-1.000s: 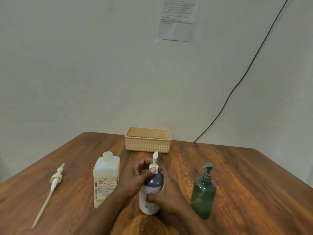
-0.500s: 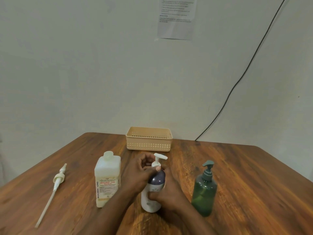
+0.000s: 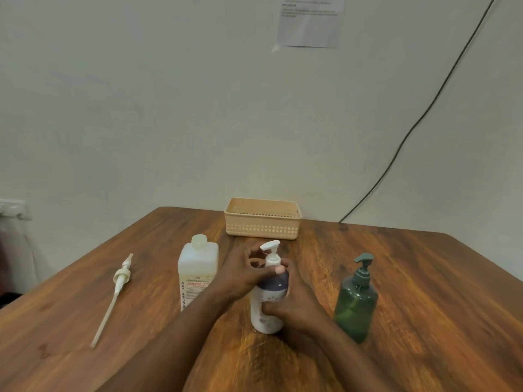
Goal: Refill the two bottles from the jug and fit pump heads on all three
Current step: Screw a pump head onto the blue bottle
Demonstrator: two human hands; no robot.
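Observation:
A white and purple bottle (image 3: 266,318) stands upright at the table's centre with a white pump head (image 3: 271,251) on its neck. My left hand (image 3: 244,271) wraps the collar of that pump head. My right hand (image 3: 294,309) grips the bottle's body from the right. The square translucent jug (image 3: 196,271) stands just left of my hands, its cap on. A green bottle (image 3: 356,306) with a dark green pump head stands to the right. A loose white pump head (image 3: 119,284) with a long tube lies flat at the far left.
A beige perforated basket (image 3: 261,226) sits at the table's (image 3: 424,292) back edge against the wall. A black cable (image 3: 410,128) runs down the wall at the right. A paper sheet (image 3: 310,22) hangs on the wall above.
The white pump head's nozzle has turned on the bottle under my left hand: it pointed up and away, now it points left. The bottle stays in place.

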